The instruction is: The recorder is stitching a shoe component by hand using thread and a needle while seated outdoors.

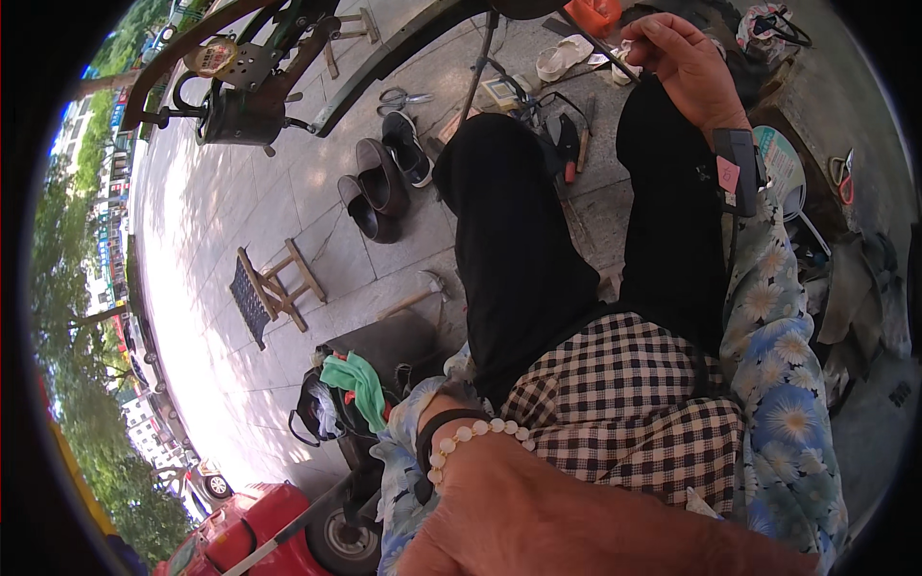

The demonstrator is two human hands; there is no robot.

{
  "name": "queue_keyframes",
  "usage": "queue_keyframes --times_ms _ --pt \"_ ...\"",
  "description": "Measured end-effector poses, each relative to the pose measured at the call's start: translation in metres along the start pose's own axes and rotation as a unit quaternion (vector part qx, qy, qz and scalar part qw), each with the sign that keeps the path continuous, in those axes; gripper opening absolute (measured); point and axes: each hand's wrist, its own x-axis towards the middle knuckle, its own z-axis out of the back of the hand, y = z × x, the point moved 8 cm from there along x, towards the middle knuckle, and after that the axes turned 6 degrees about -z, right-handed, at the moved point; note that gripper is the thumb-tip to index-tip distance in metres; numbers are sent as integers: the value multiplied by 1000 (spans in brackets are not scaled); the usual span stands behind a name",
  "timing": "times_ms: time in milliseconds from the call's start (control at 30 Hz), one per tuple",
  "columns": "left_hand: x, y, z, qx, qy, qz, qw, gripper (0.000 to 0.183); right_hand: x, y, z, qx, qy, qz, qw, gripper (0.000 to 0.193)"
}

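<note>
My right hand (680, 72) is raised above my right knee, near the top edge. Its fingers are loosely bent and apart, with nothing visible in them; a dark rod passes just left of the fingertips. A dark device (736, 158) is strapped to that wrist. Very close to the camera, my left hand (567, 523) reaches across my lap at the lower edge, its fingers hidden. A white bead bracelet (480, 430) and a black band circle its wrist. Under it lies a black-and-white checked apron (615, 384). At upper left is a dark metal machine (245, 113) with a curved arm.
Brown shoes (370, 206) and a dark sneaker (407, 149) sit on the paving beside scissors (403, 98). A folding stool (274, 288), a hammer (413, 296) and a bag with green cloth (355, 384) are to the left. Red-handled scissors (843, 178) lie right.
</note>
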Motion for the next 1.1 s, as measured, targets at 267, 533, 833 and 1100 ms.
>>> queue_keyframes --times_ms 267,533,833,1100 --pt "-3 -7 6 12 -8 -39 999 28 5 -2 -7 16 2 -11 1000 19" --pt "1 -10 8 8 15 -69 998 28 0 -2 -1 28 -19 -12 999 17" --pt "0 -10 10 -3 17 -89 996 27 4 -1 -3 17 -8 -2 1000 16" --pt "-3 -11 12 -15 12 -112 994 27 2 -1 1 18 -9 -21 1000 19"
